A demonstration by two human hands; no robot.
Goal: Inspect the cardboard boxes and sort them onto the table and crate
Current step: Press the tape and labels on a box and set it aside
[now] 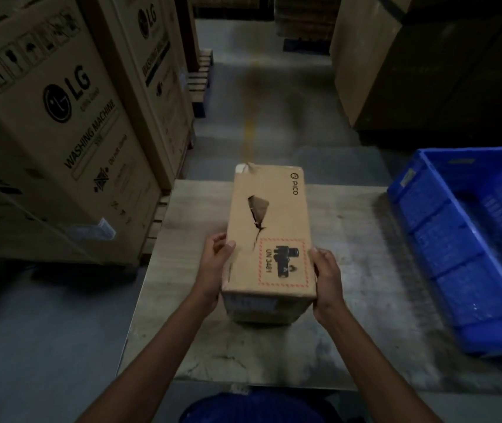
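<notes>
A brown cardboard box (277,215) marked PICO lies lengthwise over the middle of the grey table (359,254). Its top face has a ragged tear and a red-bordered battery label near me. My left hand (214,270) grips the box's near left side, thumb on the top face. My right hand (329,280) grips the near right side the same way. Whether the box rests on the table or hangs just above it I cannot tell. A blue plastic crate (445,254) stands at the table's right edge; no boxes show in its visible part.
Tall LG washing machine cartons (51,126) on wooden pallets stand close to the table's left. More large cartons (420,62) are stacked at the back right. An aisle of grey floor with a yellow line (248,135) runs away beyond the table.
</notes>
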